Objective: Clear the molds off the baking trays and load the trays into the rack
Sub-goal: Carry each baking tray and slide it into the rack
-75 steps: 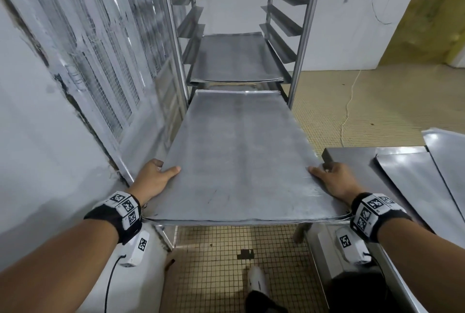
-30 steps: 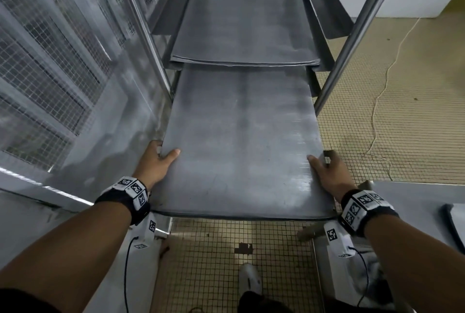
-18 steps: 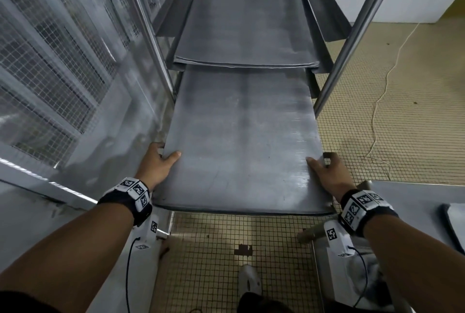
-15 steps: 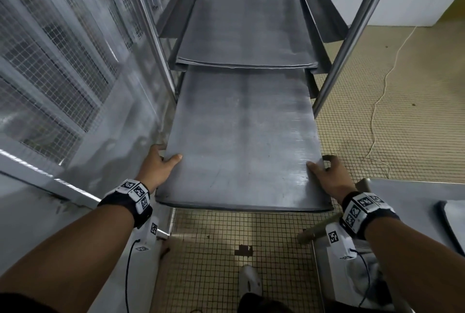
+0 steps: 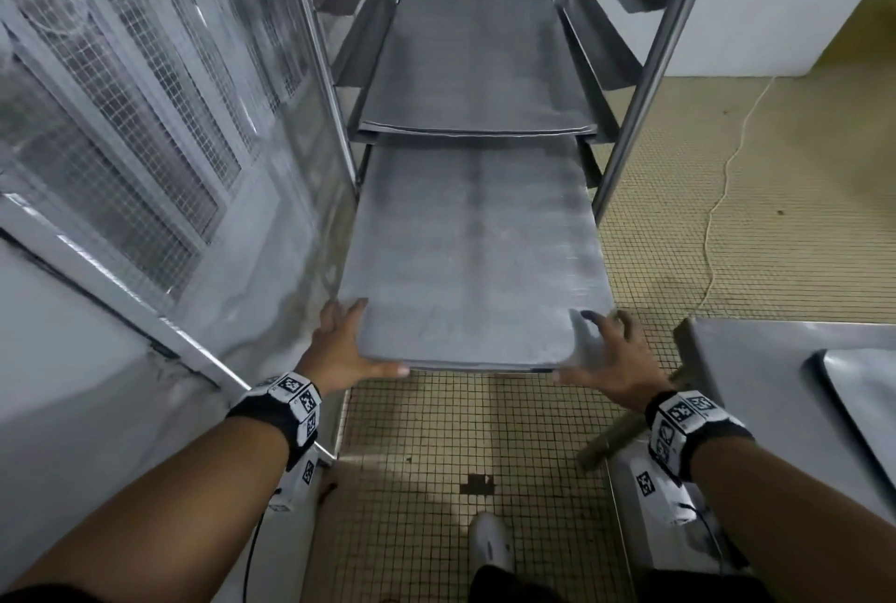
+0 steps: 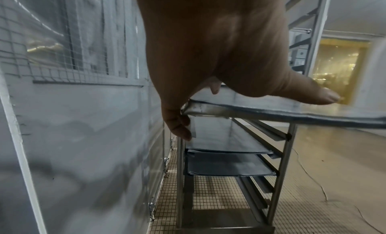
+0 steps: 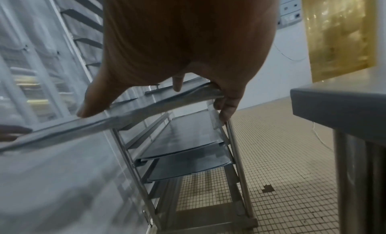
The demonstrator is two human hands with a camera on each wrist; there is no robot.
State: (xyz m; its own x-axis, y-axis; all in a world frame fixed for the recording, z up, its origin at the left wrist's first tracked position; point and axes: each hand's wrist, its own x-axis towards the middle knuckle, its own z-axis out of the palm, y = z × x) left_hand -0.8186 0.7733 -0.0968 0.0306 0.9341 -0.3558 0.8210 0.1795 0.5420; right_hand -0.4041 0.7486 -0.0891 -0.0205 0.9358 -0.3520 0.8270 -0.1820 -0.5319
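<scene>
A flat grey baking tray (image 5: 475,263) lies partly inside the metal rack (image 5: 635,103), its far end under another tray (image 5: 475,64) on the runners above. My left hand (image 5: 339,350) presses the near left corner, fingers spread along the side and thumb along the near edge. My right hand (image 5: 611,360) presses the near right corner the same way. In the left wrist view the thumb of my left hand (image 6: 208,47) lies along the tray's rim (image 6: 271,112). The right wrist view shows my right hand (image 7: 183,39) at the rim (image 7: 146,108). No molds are in view.
Two more trays (image 6: 225,138) sit on lower runners. A wall with mesh windows (image 5: 121,117) runs close on the left. A steel table (image 5: 756,360) with a tray (image 5: 863,394) on it stands at the right. A cable (image 5: 717,195) trails over the tiled floor.
The tray has slid farther into the rack. Both hands have shifted from gripping its sides to the near corners, with the fingers now spread.
</scene>
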